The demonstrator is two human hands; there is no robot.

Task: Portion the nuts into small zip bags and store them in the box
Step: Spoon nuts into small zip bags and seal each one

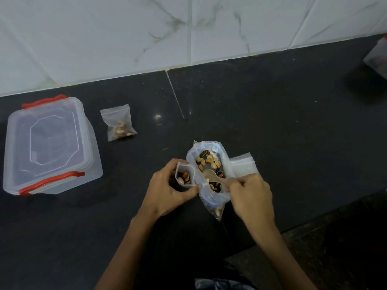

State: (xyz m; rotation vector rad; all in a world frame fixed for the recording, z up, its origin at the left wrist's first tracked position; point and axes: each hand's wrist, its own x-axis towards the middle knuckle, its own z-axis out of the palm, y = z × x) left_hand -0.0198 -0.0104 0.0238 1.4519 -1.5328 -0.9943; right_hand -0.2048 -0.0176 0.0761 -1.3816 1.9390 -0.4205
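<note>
Currently, scooping from large nut bag (206, 164).
Your left hand (170, 191) grips an open small zip bag (184, 177); right hand (250, 193) pinches the spoon (213, 178). Lidded box (49, 145) sits far left.

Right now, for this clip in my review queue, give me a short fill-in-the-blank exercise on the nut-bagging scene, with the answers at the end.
1. The right hand holds a ____ dipped into the large bag of nuts.
2. The left hand holds open a small zip bag that already contains some ____.
3. The clear storage box has ____ latches, and its lid is on.
4. One filled zip bag lies on the black counter, to the ____ of the box.

Missing words: spoon; nuts; red; right
</note>
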